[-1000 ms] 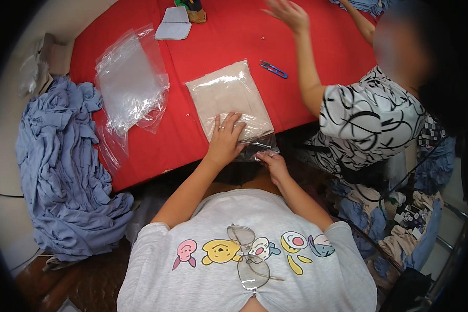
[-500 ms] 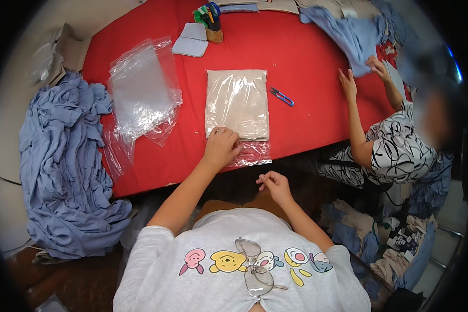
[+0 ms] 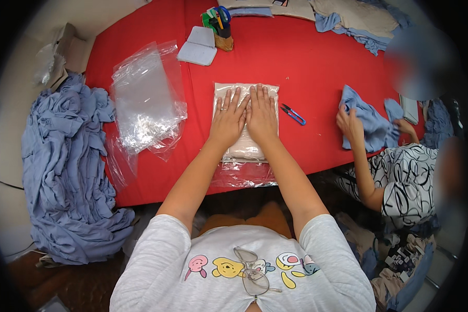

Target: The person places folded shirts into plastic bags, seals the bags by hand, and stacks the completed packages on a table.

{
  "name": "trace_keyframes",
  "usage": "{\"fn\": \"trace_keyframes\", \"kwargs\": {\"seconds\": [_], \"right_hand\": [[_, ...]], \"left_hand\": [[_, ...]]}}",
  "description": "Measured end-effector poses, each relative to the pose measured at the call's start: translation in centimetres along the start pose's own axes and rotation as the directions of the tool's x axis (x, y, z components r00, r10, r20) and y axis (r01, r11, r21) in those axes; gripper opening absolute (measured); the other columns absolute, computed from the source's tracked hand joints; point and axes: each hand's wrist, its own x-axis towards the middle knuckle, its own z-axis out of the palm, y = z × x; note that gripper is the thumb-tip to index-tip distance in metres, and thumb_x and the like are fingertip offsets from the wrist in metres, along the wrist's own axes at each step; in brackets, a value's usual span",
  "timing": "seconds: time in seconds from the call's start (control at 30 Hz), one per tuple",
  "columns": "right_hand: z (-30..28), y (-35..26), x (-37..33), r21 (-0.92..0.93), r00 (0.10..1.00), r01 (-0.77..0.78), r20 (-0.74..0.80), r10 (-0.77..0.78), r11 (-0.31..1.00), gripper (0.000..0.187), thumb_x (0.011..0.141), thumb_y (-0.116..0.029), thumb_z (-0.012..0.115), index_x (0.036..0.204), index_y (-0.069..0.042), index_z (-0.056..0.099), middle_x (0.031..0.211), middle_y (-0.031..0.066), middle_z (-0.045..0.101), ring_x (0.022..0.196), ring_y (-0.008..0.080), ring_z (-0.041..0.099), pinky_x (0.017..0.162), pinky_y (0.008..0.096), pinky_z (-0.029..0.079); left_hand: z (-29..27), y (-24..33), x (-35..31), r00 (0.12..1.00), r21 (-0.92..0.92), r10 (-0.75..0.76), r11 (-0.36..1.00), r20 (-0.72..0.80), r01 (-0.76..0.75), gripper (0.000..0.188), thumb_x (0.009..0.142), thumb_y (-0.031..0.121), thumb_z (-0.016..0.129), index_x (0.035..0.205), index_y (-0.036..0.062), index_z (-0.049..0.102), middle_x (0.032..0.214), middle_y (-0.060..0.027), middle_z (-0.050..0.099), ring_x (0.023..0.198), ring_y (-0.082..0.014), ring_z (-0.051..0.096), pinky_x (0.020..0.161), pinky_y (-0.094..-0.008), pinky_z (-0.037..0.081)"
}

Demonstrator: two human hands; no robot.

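A folded beige garment in a clear plastic bag (image 3: 247, 150) lies flat before me, its loose bag end toward the table's front edge. My left hand (image 3: 229, 118) rests palm down on its upper left part, fingers stretched out. Beside it, my right hand (image 3: 262, 115) presses flat on the upper right part, fingers also straight. The thumbs almost meet over the middle. Neither hand grips anything. Just right of the package lie blue thread snips (image 3: 293, 114).
On the red table (image 3: 317, 62) are a stack of clear bags (image 3: 143, 99), an open notebook (image 3: 198, 47) and a pen holder (image 3: 223, 39). A blue garment heap (image 3: 67, 171) stands left. A co-worker at right handles a blue garment (image 3: 366, 122).
Both hands have moved forward onto the package and flattened there; the right was off the table before. The co-worker's blue garment has come nearer to that person.
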Motion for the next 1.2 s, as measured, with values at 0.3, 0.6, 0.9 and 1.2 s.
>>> {"fn": "trace_keyframes", "kwargs": {"seconds": [0.3, 0.6, 0.9, 1.2], "right_hand": [[-0.5, -0.3, -0.8, -0.006, 1.0, 0.014, -0.018, -0.014, 1.0, 0.061, 0.11, -0.027, 0.051, 0.163, 0.0, 0.043, 0.173, 0.0248, 0.036, 0.162, 0.0408, 0.031, 0.132, 0.0571, 0.025], [-4.4, -1.8, -5.7, 0.004, 0.979, 0.175, 0.105, -0.174, 0.985, 0.07, 0.11, -0.032, 0.054, 0.17, -0.004, 0.032, 0.179, 0.0212, 0.025, 0.167, 0.0384, 0.022, 0.133, 0.0584, 0.017], [-6.4, 0.5, -11.5, 0.24, 0.969, 0.127, 0.176, -0.172, 0.963, 0.057, 0.103, -0.025, 0.07, 0.156, -0.011, 0.057, 0.165, 0.0181, 0.048, 0.156, 0.0335, 0.044, 0.125, 0.0518, 0.037], [-10.8, 0.3, -22.1, 0.306, 0.98, -0.185, 0.128, 0.153, 0.934, 0.022, 0.087, -0.008, 0.084, 0.108, -0.007, 0.079, 0.104, 0.0104, 0.065, 0.098, 0.0306, 0.068, 0.086, 0.0401, 0.056]], "left_hand": [[-0.2, -0.2, -0.3, 0.999, -0.003, 0.015, 1.0, 0.03, -0.014, 0.064, 0.11, 0.026, 0.051, 0.172, 0.021, 0.037, 0.18, -0.0151, 0.025, 0.164, -0.0409, 0.026, 0.132, -0.0607, 0.021], [-2.2, -0.7, -4.6, 0.986, -0.048, 0.121, 0.992, 0.118, -0.116, 0.069, 0.108, 0.043, 0.057, 0.172, 0.0244, 0.037, 0.182, -0.0143, 0.02, 0.167, -0.0395, 0.019, 0.133, -0.0611, 0.019], [-4.6, 0.4, -9.0, 0.925, -0.015, 0.226, 0.972, 0.307, -0.233, 0.077, 0.102, 0.054, 0.065, 0.171, 0.0316, 0.039, 0.182, -0.0139, 0.021, 0.166, -0.0403, 0.02, 0.134, -0.0604, 0.018], [-1.3, 5.5, -9.3, 0.896, -0.074, 0.381, 0.924, 0.229, -0.375, 0.067, 0.105, 0.048, 0.062, 0.168, 0.0344, 0.043, 0.182, -0.0107, 0.021, 0.168, -0.0366, 0.019, 0.133, -0.062, 0.018]]}}
